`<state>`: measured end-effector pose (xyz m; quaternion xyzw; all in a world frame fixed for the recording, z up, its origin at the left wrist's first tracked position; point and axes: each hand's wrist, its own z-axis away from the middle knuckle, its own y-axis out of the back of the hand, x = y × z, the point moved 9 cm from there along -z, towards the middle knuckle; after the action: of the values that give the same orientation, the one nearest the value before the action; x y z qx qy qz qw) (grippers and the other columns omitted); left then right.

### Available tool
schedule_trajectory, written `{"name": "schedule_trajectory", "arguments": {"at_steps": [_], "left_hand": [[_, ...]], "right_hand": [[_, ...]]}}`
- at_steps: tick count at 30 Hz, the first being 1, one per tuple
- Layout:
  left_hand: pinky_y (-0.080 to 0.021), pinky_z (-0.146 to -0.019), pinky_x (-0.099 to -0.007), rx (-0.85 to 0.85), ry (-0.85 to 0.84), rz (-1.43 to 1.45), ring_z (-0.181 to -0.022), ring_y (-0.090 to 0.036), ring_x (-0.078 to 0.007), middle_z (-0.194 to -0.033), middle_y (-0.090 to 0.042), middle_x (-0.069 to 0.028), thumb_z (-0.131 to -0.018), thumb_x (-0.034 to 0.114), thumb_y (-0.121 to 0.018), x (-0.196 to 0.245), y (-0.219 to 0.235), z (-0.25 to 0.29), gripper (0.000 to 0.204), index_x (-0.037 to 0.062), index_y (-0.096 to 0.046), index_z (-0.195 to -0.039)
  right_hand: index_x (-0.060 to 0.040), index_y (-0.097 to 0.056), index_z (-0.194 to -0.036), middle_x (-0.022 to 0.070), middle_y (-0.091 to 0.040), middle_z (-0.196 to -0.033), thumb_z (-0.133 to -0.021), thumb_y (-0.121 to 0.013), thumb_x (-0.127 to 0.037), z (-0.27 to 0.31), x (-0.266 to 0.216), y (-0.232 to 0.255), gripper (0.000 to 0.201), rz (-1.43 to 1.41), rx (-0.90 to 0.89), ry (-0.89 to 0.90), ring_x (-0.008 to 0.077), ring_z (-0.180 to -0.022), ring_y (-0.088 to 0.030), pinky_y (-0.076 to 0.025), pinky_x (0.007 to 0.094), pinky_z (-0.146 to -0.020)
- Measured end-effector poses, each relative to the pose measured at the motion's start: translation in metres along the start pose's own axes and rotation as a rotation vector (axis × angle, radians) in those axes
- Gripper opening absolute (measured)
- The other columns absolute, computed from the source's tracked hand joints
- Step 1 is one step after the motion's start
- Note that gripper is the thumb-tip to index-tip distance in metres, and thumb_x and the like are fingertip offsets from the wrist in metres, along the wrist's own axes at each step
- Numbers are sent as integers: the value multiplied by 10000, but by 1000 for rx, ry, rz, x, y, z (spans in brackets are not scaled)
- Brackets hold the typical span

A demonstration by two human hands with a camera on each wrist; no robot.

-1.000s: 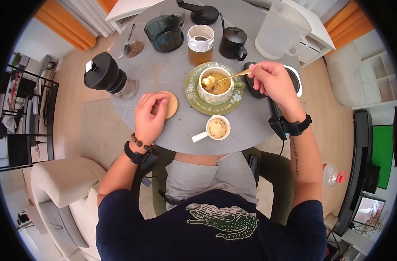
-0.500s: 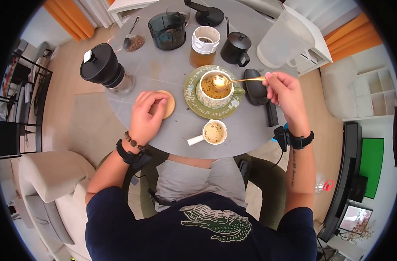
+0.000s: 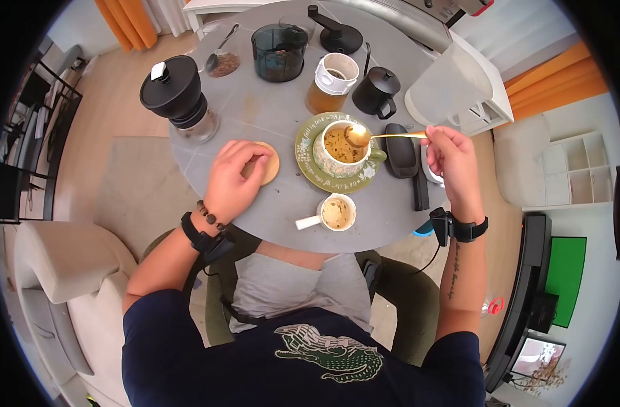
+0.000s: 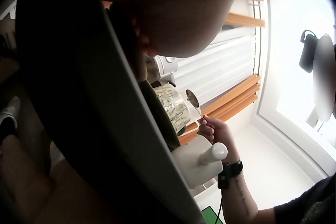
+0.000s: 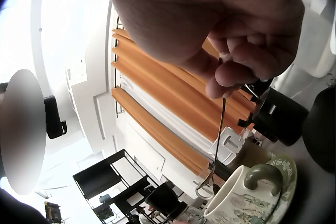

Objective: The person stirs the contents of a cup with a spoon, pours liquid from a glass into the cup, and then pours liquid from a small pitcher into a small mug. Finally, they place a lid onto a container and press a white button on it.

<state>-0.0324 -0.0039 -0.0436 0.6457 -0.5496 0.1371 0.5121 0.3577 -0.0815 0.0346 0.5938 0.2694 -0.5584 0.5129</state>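
My right hand (image 3: 452, 166) pinches the end of a gold spoon (image 3: 398, 136), whose bowl is over the right rim of a patterned cup (image 3: 338, 165). In the right wrist view the spoon (image 5: 221, 129) hangs from thumb and finger above the cup (image 5: 239, 203). Brownish liquid with dark bits fills the cup, which stands on a green saucer (image 3: 308, 163). A small white handled cup (image 3: 337, 211) with pale, speckled contents sits in front. My left hand (image 3: 235, 178) rests on the table, its fingers bent beside and partly over a round wooden disc (image 3: 272, 166).
Behind the saucer are a white-topped container of amber liquid (image 3: 327, 88), a black pot (image 3: 376, 93) and a dark clear canister (image 3: 279, 57). A black grinder (image 3: 177, 95) stands left, a large translucent pitcher (image 3: 445, 85) back right. A black object (image 3: 401, 152) lies right of the cup.
The spoon has come up from the liquid to the cup's right rim, and my right hand has moved right and nearer my body. My left hand stays by the disc; the head view has shifted.
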Motion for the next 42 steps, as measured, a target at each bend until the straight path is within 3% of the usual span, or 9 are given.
{"name": "schedule_trajectory", "arguments": {"at_steps": [3, 14, 22, 29, 34, 37, 42], "left_hand": [[-569, -885, -404, 25, -59, -12, -976, -694, -304, -1047, -774, -115, -1020, 49, -747, 3, 1, 1, 91, 18, -785, -1097], [-543, -971, -433, -16, -65, -3, -1050, -695, -336, -1091, -794, -102, -1030, 62, -709, 1, 1, 2, 103, 38, -783, -1099], [-547, -966, -443, -17, -53, 5, -1054, -691, -351, -1077, -783, -117, -1031, 64, -707, 1, 2, 2, 102, 30, -780, -1094], [-556, -954, -455, -6, -67, 16, -1043, -681, -359, -1061, -778, -103, -1024, 87, -690, 1, 2, 2, 106, 59, -780, -1074], [-555, -958, -451, -10, -68, 10, -1045, -688, -356, -1061, -777, -113, -1023, 76, -699, 1, 2, 2, 102, 43, -780, -1076], [-553, -964, -449, -22, -67, 2, -1051, -694, -357, -1066, -779, -124, -1024, 68, -708, 1, 2, 2, 101, 26, -780, -1081], [-552, -969, -452, -40, -61, -15, -1051, -695, -361, -1069, -784, -120, -1021, 69, -712, 3, 1, 1, 99, 28, -782, -1078]], "right_hand": [[-82, -772, -912, -42, -631, -652, -1111, -722, -301, -7, -13, 3, 299, -30, 8, 5, 46, -524, -502, -368, 231, -527], [-20, -793, -988, -31, -626, -706, -1107, -731, -288, -58, -66, -12, 299, -61, 95, 184, 53, -584, -497, -371, 241, -559], [21, -826, -1067, 0, -696, -729, -1134, -712, -296, -35, -88, -37, 343, 229, 292, 431, 59, -647, -574, -443, 252, -615], [22, -829, -1070, 1, -694, -730, -1136, -710, -301, -41, -82, -31, 351, 201, 292, 405, 60, -641, -570, -444, 250, -613], [-19, -803, -1020, -19, -637, -718, -1133, -720, -285, -58, -53, -22, 300, -164, 130, 198, 56, -602, -524, -392, 239, -568], [-37, -798, -1012, -30, -616, -712, -1134, -720, -287, -47, -47, -14, 289, -213, 87, 159, 56, -599, -516, -379, 239, -559], [-30, -787, -1001, -16, -653, -714, -1142, -715, -278, 6, -45, -8, 295, 19, 136, 243, 51, -608, -535, -391, 238, -574]]}}
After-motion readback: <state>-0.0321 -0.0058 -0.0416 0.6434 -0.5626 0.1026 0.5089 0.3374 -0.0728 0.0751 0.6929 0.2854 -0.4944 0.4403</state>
